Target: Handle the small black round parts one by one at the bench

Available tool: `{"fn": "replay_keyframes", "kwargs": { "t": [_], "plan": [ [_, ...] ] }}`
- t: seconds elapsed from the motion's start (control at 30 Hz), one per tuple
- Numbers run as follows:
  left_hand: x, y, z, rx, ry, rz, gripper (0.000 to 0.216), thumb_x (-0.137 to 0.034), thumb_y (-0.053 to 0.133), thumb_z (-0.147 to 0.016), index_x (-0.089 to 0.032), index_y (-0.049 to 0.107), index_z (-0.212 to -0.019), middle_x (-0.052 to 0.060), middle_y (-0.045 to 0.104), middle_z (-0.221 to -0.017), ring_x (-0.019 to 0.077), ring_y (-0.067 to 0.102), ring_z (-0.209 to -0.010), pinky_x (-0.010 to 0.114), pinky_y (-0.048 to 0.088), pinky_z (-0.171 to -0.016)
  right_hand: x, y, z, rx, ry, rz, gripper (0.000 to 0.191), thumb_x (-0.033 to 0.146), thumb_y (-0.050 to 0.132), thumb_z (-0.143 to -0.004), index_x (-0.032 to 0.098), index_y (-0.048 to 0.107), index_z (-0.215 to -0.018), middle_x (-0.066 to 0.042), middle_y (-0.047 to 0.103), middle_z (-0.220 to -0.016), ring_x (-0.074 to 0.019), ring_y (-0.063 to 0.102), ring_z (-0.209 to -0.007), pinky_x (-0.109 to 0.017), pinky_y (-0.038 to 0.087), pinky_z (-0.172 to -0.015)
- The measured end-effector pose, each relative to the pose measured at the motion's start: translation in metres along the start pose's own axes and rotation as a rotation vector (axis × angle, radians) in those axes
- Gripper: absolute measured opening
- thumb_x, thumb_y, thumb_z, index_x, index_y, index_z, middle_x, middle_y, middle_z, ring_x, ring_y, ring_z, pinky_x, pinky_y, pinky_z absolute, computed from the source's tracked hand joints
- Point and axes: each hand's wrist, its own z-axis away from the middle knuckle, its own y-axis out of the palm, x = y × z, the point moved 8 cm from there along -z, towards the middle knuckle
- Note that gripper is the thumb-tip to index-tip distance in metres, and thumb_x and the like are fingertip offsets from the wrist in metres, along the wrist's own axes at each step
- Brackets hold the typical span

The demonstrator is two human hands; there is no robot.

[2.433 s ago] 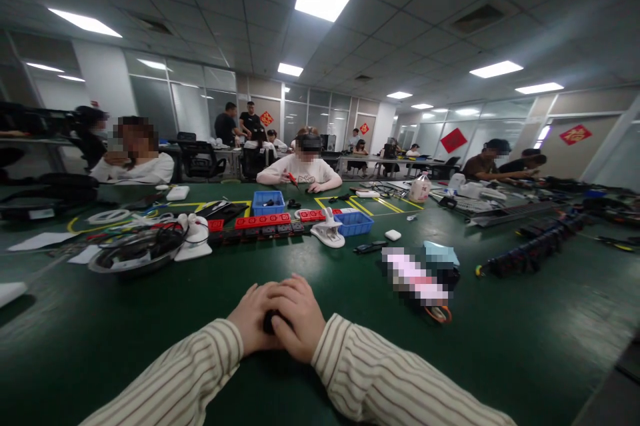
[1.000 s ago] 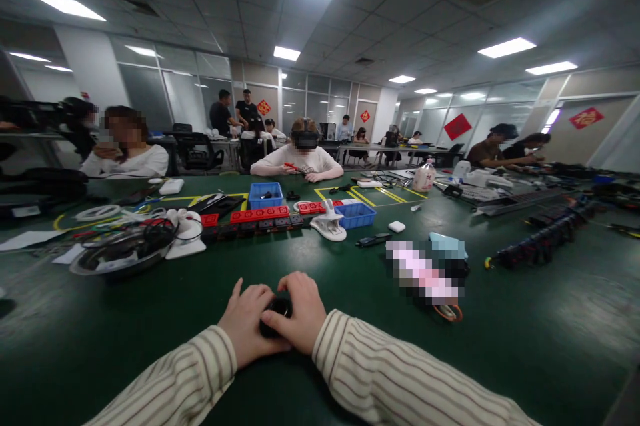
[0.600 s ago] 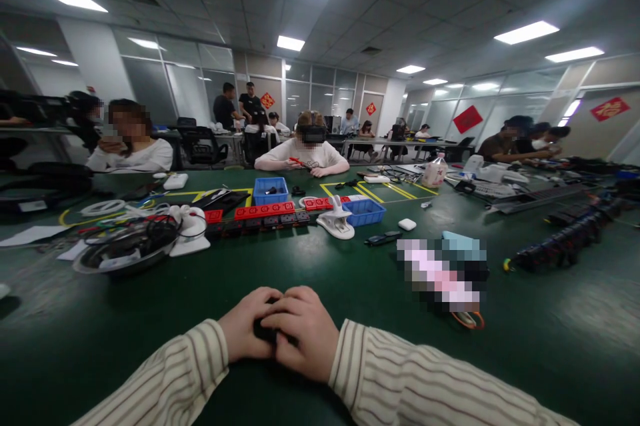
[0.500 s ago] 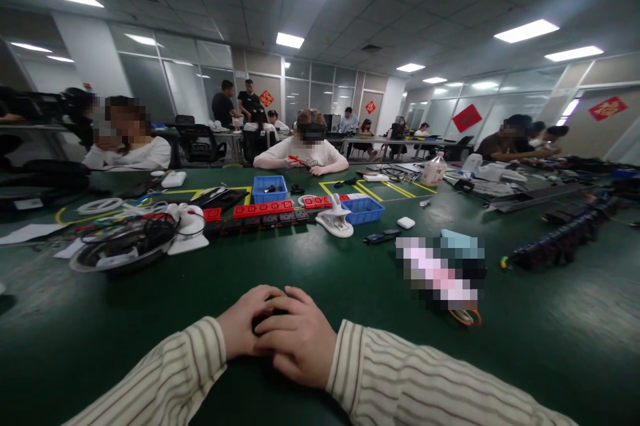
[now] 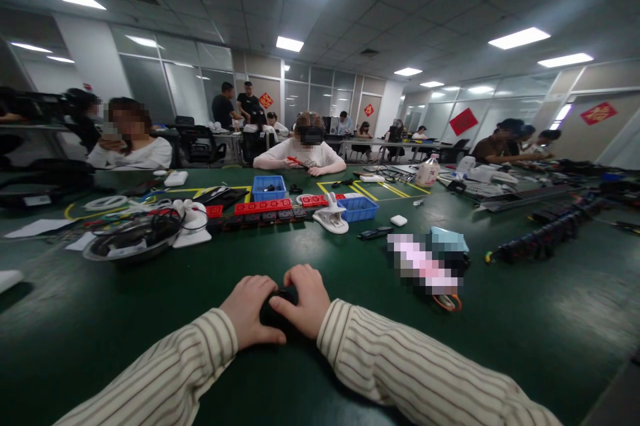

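Both hands rest on the green table [image 5: 150, 299] close in front of me, in striped sleeves. A small dark object [image 5: 284, 295] shows in the gap between them, mostly covered, and its kind is unclear. My left hand [image 5: 251, 313] curves round its left side, thumb stretched along the near side. From the right, my right hand [image 5: 306, 299] bends its fingers over the far side while its thumb lies across the top. The two hands are nearly touching.
Beyond the hands stand a metal bowl of cables [image 5: 135, 243], a red and black power strip [image 5: 263, 209], a white clamp stand [image 5: 331, 216] and a blue bin [image 5: 357, 208]. Rightward lie a blurred pink item [image 5: 425, 263] and a cable bundle [image 5: 545, 233]. A person [image 5: 305, 149] sits opposite.
My right hand has drawn back from over my left, and its fingers have curled in. The dark object between the hands shows more. The view has shifted slightly.
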Motion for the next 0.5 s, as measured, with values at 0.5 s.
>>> {"fn": "replay_keyframes", "kwargs": {
  "t": [0.5],
  "plan": [
    [0.009, 0.016, -0.004, 0.063, 0.153, 0.307, 0.041, -0.02, 0.063, -0.053, -0.021, 0.061, -0.094, 0.004, 0.055, -0.103, 0.0254, 0.051, -0.099, 0.038, 0.04, -0.092, 0.044, 0.003, 0.01, 0.117, -0.45, 0.007, 0.021, 0.019, 0.051, -0.07, 0.023, 0.058, -0.089, 0.003, 0.065, -0.099, -0.0176, 0.049, -0.1, -0.042, 0.015, -0.102]
  ]
}}
